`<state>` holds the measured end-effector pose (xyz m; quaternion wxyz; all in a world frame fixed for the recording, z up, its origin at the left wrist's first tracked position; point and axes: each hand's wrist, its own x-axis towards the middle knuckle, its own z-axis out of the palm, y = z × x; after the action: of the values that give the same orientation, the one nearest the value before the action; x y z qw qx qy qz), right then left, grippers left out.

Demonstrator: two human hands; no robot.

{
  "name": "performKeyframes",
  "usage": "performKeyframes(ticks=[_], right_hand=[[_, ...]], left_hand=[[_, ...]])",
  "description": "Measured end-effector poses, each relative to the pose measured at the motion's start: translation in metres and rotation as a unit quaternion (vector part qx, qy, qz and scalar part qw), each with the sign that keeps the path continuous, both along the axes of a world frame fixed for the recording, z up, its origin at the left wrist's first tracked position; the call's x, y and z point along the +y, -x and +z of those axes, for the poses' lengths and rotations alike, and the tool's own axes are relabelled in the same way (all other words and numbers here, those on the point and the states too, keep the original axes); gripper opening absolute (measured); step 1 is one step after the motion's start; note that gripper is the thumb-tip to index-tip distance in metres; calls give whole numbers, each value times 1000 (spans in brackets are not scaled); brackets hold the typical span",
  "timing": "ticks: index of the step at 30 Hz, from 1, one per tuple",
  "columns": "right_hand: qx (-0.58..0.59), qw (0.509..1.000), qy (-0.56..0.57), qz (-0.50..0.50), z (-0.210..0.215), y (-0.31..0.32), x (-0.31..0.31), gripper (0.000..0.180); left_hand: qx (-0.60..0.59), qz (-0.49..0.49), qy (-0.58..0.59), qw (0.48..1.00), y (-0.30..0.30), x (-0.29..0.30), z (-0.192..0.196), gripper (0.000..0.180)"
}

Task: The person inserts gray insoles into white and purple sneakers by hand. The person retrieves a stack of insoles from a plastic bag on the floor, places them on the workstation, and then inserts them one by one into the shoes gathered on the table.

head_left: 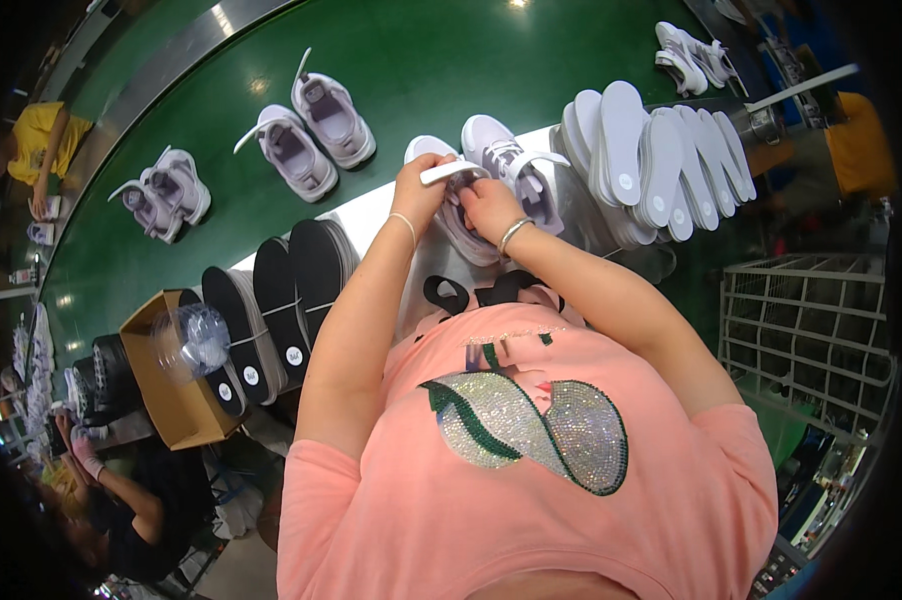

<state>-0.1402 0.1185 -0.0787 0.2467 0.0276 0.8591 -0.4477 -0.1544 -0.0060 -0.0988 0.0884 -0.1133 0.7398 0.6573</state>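
A pale lilac sneaker (468,243) sits on the metal ledge in front of me, its toe pointing away. My left hand (420,190) is closed on its white strap (453,171), lifting it over the opening. The curled fingers of my right hand (493,209) reach into that opening; their tips are hidden, and I cannot make out what they grip. Against its right side stands a matching sneaker (494,143), laced, with its strap sticking out to the right. A bracelet circles each wrist.
White insoles (623,130) are stacked at right, black insoles (278,290) at left beside a cardboard box (161,405) holding a clear plastic container (196,340). More sneakers (296,155) stand on the green belt (421,60). A wire rack (806,325) is at right. Other people work at far left.
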Motion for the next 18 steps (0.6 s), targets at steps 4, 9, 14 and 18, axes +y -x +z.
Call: performKeyframes(ticks=[4,9,14,18], right_hand=[[77,993,78,-35,-12,3,8,22],[-47,946,321,1,31,-19,28,18],[171,963,208,18,49,-29,59,18],[239,953,156,106,68,-40,63,16]], left_hand=[[10,0,-42,999,-3,5,-2,24],[69,6,-95,993,-14,5,-1,14],[309,62,162,935,-49,12,60,30],[115,-68,-66,989,-69,30,90,18]])
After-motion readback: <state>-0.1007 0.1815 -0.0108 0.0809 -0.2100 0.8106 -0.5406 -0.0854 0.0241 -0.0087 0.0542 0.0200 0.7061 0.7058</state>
